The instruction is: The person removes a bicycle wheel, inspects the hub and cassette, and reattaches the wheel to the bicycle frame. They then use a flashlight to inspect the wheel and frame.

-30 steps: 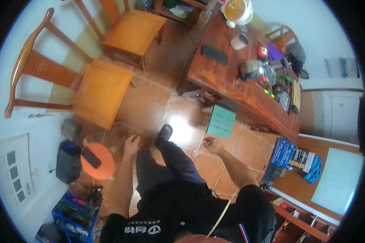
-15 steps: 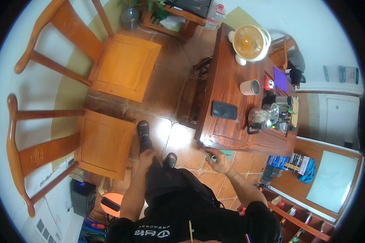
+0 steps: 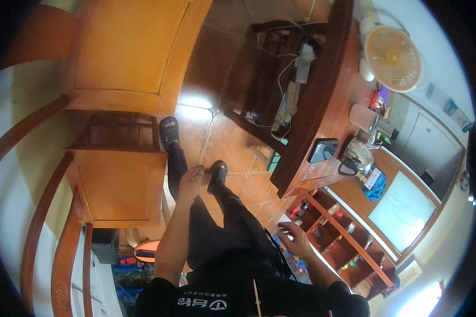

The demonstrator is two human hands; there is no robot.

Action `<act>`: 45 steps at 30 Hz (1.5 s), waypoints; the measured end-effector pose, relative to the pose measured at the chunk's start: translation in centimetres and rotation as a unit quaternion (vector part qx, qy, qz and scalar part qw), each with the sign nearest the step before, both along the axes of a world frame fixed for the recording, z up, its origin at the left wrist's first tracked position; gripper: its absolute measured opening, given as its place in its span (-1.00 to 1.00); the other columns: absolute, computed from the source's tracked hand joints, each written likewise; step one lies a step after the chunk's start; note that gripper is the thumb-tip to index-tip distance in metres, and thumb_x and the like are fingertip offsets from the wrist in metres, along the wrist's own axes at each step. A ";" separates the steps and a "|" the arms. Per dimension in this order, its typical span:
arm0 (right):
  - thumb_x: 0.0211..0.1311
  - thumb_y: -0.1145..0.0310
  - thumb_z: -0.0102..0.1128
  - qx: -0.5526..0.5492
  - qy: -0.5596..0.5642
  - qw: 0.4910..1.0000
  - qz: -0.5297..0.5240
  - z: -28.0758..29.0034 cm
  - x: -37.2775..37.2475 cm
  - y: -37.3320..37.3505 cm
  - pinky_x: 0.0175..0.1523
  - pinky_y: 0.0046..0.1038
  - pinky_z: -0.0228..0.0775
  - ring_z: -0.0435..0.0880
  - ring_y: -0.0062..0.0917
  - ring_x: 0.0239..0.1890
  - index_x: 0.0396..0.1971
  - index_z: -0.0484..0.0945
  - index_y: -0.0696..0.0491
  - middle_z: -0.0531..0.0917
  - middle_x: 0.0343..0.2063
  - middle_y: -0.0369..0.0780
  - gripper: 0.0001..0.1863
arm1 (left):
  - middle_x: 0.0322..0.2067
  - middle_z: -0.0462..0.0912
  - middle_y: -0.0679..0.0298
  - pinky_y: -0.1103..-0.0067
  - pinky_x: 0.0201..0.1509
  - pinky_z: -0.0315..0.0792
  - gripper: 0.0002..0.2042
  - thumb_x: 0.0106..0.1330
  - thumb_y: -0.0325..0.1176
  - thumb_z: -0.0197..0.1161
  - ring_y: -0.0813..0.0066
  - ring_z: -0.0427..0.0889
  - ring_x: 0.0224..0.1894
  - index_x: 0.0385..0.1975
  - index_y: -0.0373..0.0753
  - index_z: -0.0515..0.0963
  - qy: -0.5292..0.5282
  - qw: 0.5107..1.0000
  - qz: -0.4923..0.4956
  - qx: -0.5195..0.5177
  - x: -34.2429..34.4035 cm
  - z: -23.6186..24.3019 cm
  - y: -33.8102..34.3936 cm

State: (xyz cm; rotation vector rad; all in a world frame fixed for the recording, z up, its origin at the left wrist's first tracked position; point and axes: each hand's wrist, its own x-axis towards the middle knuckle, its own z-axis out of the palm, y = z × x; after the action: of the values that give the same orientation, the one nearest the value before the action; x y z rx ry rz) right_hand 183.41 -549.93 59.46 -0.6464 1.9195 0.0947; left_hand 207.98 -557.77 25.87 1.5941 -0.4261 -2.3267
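My left hand (image 3: 191, 181) hangs over my left leg, its fingers loosely bent and nothing visible in them. Nearby is the seat of a wooden chair (image 3: 119, 185). My right hand (image 3: 296, 240) hangs beside my right hip, thumb and fingers apart, holding nothing. It is below the near corner of a dark red wooden table (image 3: 296, 177) and does not touch it. On that table are a black phone (image 3: 323, 151), a pale pink cup (image 3: 363, 117), a glass pot (image 3: 358, 153) with a dark handle and a cream fan (image 3: 392, 58).
Another wooden chair (image 3: 124, 47) stands farther along the left wall. Power strips (image 3: 303, 63) and cables lie under the table. A compartment shelf (image 3: 333, 232) with small items is at the right. An orange round stool (image 3: 147, 247) stands behind the nearer chair.
I have stepped forward and the view has turned; the table and fan now sit farther right. My right hand has dropped away from the table corner. The chairs appear closer.
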 end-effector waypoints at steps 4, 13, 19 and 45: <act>0.22 0.46 0.23 0.073 0.040 0.995 -0.047 1.4 1.6 -0.4 -0.01 -0.42 0.53 0.65 -0.41 -0.07 0.05 0.48 0.18 0.60 -0.08 -0.11 -0.62 | -0.16 0.58 0.37 0.65 -0.04 0.34 -0.69 0.32 -0.36 0.24 0.63 0.49 -0.15 0.01 -0.34 0.55 0.027 0.997 -0.065 0.022 -1.9 -2.6 2.5; 0.20 0.52 0.19 0.070 0.064 0.988 -0.122 2.1 5.1 -1.3 -0.01 -0.41 0.54 0.63 -0.42 -0.07 0.05 0.48 0.18 0.58 -0.08 -0.10 -0.62 | -0.29 0.53 0.45 0.71 -0.16 0.34 -0.81 0.33 -0.43 0.19 0.72 0.44 -0.26 -0.12 -0.33 0.55 0.046 0.993 -0.102 0.025 -2.2 -3.4 3.6; 0.25 0.50 0.19 0.024 0.038 0.979 -0.201 -0.9 6.3 -3.8 0.16 -0.38 0.44 0.60 -0.42 0.04 0.11 0.42 0.19 0.59 -0.04 -0.10 -0.58 | -0.15 0.63 0.09 0.46 -0.04 0.50 -0.71 0.27 -0.46 0.23 0.26 0.65 -0.14 -0.01 -0.25 0.53 -0.049 0.955 -0.110 -0.271 -3.6 -2.0 -8.1; 0.34 -0.37 -0.54 -0.120 0.262 0.867 -0.407 -47.8 -31.8 -30.7 0.45 -0.14 -0.10 0.04 -0.14 0.45 0.44 -0.02 0.10 0.04 0.44 -0.07 -0.07 | -0.13 0.61 0.13 0.69 -0.13 0.46 -0.56 0.37 -0.23 0.19 0.52 0.56 -0.18 0.14 -0.38 0.41 -0.217 0.820 0.145 -0.509 12.1 -13.7 -27.9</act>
State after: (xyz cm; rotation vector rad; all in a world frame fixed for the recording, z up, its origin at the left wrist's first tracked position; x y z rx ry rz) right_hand 151.63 -580.63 11.67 0.1082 2.6120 -0.5683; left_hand 220.13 -585.71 12.15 1.4036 -1.1776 -1.0860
